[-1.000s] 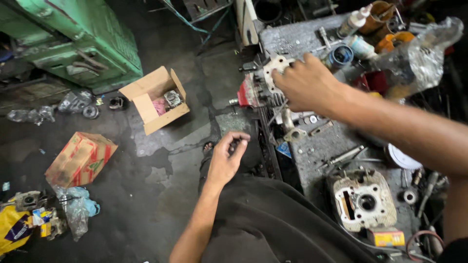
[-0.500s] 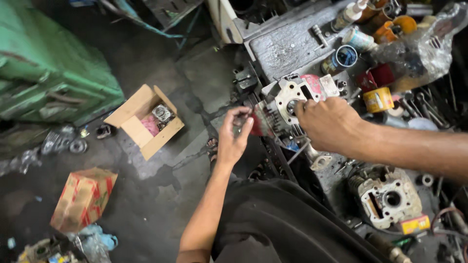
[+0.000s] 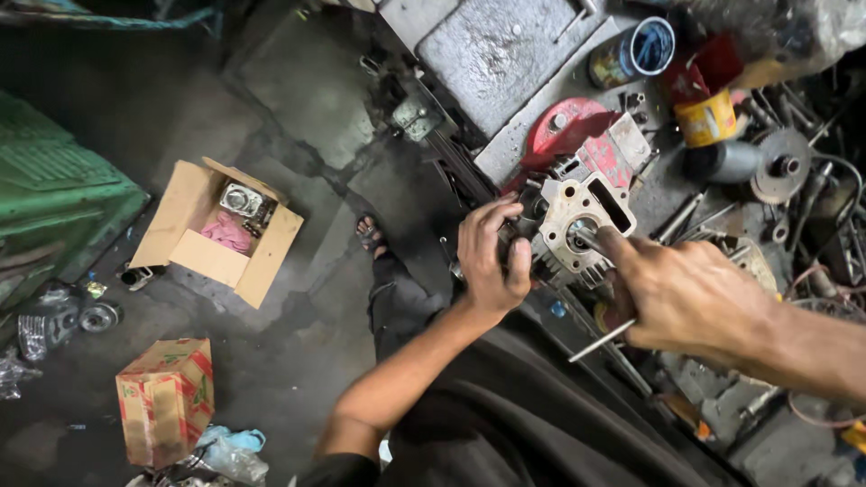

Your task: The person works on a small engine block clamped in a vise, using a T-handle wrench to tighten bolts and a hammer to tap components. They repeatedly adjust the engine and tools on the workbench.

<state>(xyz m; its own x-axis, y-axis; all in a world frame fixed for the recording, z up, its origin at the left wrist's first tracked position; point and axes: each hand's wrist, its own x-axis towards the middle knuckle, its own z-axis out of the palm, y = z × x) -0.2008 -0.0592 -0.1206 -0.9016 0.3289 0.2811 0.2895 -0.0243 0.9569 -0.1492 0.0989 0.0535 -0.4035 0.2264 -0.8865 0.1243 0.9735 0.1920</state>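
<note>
The left hand (image 3: 488, 261) clasps the grey finned metal cylinder block (image 3: 577, 225) at the near bench edge; the right hand (image 3: 686, 293) grips a thin steel rod (image 3: 603, 340); likely heavy, rigid, oily; best held by its fins.

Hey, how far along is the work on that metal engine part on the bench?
Done: the engine part sits at the bench edge, bore facing up. In hand: the left hand grips its side while the right hand holds a thin metal rod at the bore. Left: a red cover and loose parts lie apart behind it.
</note>
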